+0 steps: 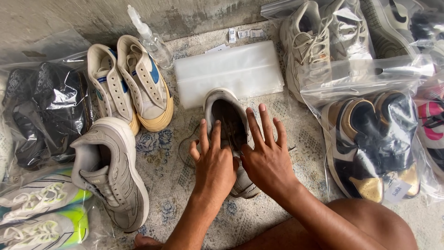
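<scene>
Left hand [213, 163] and right hand [266, 157], fingers apart, press flat on worn grey mesh sneaker [230, 121] on patterned rug [171, 180]; stack of clear plastic bags [229, 71] just beyond.

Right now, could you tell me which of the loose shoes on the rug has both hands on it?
The grey shoe in the middle, below the stack of clear bags; the left hand and right hand rest on it.
</scene>
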